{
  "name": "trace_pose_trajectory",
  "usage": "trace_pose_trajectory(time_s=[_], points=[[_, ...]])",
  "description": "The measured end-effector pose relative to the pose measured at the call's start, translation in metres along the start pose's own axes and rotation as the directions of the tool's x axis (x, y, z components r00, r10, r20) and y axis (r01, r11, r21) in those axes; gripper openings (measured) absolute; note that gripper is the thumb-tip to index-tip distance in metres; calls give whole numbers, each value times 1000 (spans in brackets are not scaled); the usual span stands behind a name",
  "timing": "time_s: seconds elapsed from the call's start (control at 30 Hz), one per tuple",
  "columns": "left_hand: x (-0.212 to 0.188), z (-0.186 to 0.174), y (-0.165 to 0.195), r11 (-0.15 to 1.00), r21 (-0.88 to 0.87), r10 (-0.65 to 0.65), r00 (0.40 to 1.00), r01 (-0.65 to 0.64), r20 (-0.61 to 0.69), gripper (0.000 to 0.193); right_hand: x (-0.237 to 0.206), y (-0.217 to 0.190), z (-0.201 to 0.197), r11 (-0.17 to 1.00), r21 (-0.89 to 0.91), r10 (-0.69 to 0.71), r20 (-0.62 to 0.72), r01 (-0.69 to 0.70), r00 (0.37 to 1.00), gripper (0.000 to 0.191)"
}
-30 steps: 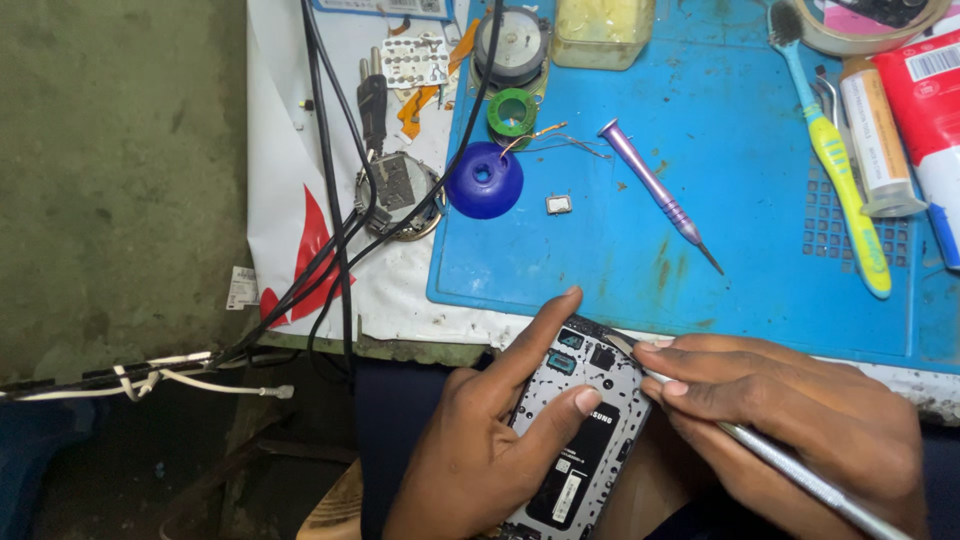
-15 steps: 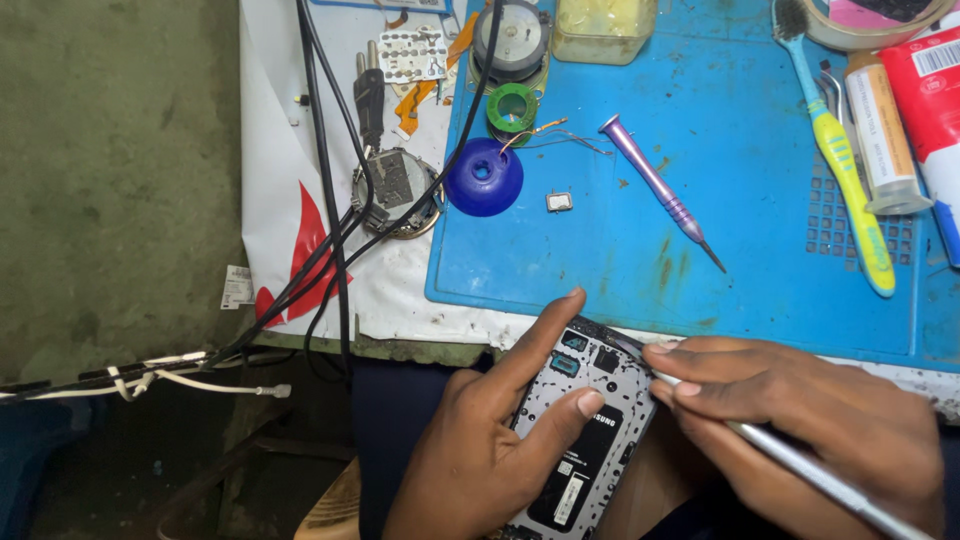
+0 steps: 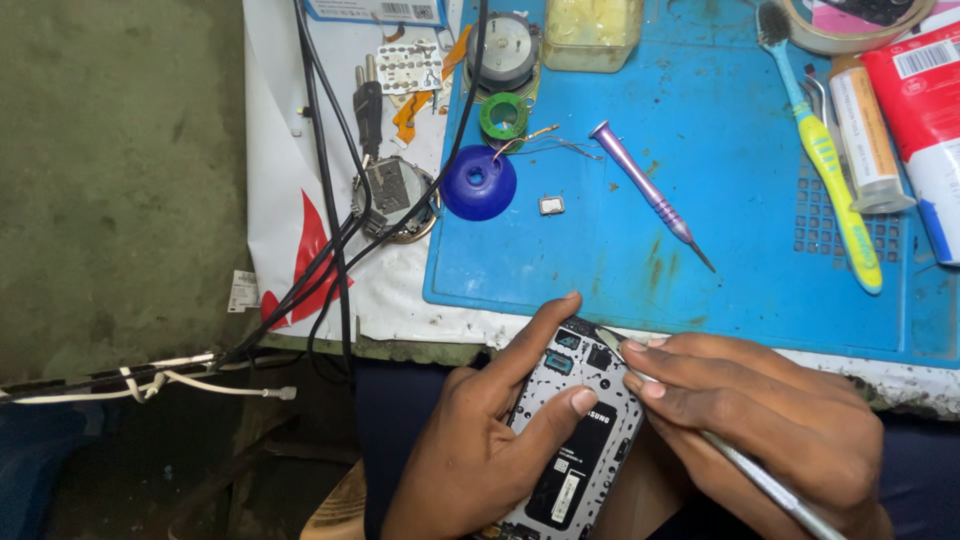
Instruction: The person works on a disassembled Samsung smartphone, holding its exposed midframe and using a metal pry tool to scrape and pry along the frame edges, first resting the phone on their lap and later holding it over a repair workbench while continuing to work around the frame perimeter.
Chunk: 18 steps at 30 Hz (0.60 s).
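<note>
Left hand (image 3: 480, 450) gripped opened phone (image 3: 580, 430) at lower centre; right hand (image 3: 770, 420) pinched metal tool (image 3: 760, 478), tip on phone's upper edge.

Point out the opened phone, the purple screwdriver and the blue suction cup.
opened phone (image 3: 585, 440), head view, on its dark battery.
purple screwdriver (image 3: 645, 183), head view, mid-handle.
blue suction cup (image 3: 479, 186), head view, on its dome.

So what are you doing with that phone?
A person is working on an opened phone with its back cover off. The left hand holds it just below the edge of the blue mat, thumb across the middle. The right hand holds a thin metal tool with its tip at the top of the phone. A purple screwdriver and a yellow toothbrush lie on the mat.
</note>
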<state>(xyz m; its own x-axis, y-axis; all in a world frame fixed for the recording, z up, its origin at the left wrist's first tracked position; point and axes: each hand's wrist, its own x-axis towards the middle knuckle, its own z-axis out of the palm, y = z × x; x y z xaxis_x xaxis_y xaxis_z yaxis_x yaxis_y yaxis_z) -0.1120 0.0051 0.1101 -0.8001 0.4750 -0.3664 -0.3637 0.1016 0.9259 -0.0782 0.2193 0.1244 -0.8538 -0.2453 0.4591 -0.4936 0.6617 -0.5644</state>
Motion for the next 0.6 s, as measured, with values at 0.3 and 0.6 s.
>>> trace_pose_trajectory(time_s=[0.3, 0.6], points=[[1, 0, -3, 991, 134, 2, 999, 5, -50, 69, -4, 17, -11, 992, 127, 6, 111, -20, 994, 30], [-2, -4, -4, 978, 154, 149, 988, -141, -43, 65, -2, 19, -9, 994, 108, -49, 167, 31, 985, 36]])
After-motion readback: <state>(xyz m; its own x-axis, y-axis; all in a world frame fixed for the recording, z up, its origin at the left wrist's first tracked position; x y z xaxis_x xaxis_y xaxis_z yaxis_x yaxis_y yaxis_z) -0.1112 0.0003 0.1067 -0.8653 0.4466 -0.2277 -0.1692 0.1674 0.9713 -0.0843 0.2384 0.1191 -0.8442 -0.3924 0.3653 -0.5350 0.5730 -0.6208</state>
